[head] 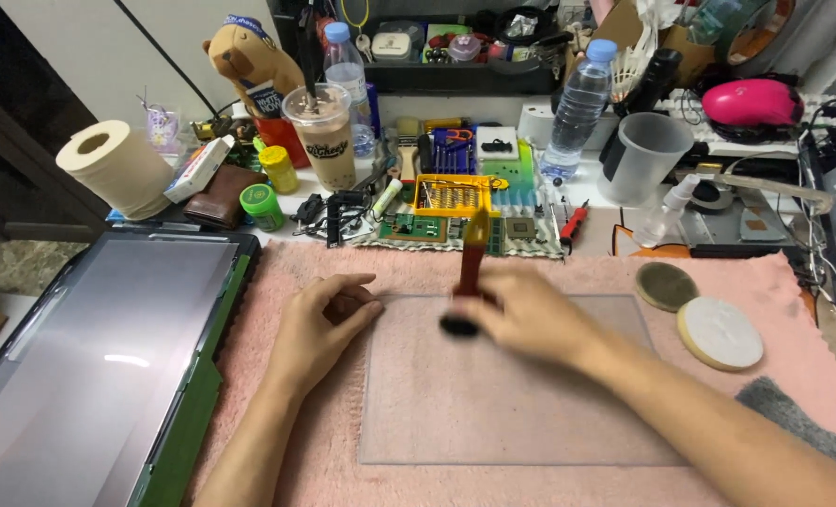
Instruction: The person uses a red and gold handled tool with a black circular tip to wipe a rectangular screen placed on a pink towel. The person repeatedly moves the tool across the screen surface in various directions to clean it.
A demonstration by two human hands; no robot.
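Head cam, what I've got: right hand (531, 314) closed around a tool with a red-and-yellow handle (472, 258), held upright, its dark round end (459, 326) down on the clear glass sheet (493, 413) near the sheet's far left corner. Hand and tool are motion-blurred, so I can't read the tool's exact type.

Left hand (319, 324) rests on the pink fuzzy mat (286, 272), fingers loosely curled, fingertips at the sheet's left edge close to that same far corner. It grips nothing.

The glass sheet lies flat in the middle of the mat. Two round pads sit by the mat's right edge: a dark one (666, 285) and just nearer, a white one (720, 332). A grey fuzzy cloth (794, 418) is at the near right corner.

Left of the mat: a flat display panel (99, 357) with a green-edged frame, lying face up.

Along the far edge of the desk: paper roll (113, 164), iced drink cup (324, 136), two water bottles (582, 108), clear measuring jug (645, 155), yellow screwdriver bit tray (451, 195).
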